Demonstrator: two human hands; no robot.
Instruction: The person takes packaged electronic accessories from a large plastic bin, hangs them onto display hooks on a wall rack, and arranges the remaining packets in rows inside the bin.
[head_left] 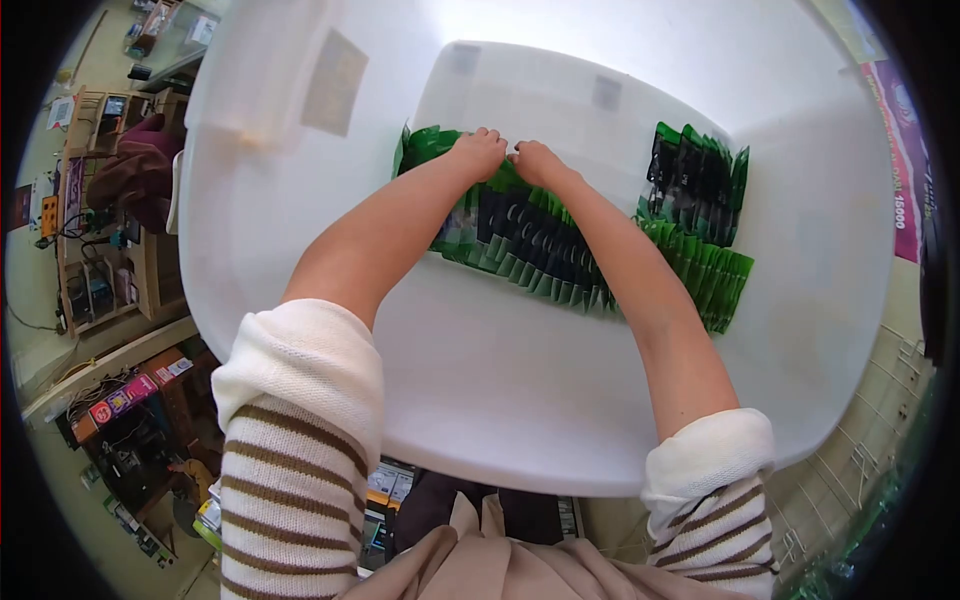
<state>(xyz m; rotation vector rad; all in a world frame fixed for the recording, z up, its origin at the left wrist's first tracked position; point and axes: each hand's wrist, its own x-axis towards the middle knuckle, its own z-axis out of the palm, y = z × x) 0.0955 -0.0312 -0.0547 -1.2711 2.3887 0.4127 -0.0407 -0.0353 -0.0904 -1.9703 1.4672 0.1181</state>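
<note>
Deep inside a large white plastic bin point(480, 420), a long row of green and black packets point(530, 235) stands on edge, tightly packed. My left hand point(482, 153) is at the far edge of the row, its fingers curled down on a green packet. Close beside it, my right hand point(540, 163) has its fingers bent together at the top of a green packet. The fingertips of both hands are partly hidden. Part of the row passes beneath my right forearm. A second group of dark packets point(693, 175) stands behind the row's right end.
The bin's tall walls curve around both arms. To the left are wooden shelves point(100, 200) with cables and small items, and a pink box point(123, 398). A white wire rack point(870, 450) and a purple poster point(897, 160) are at the right.
</note>
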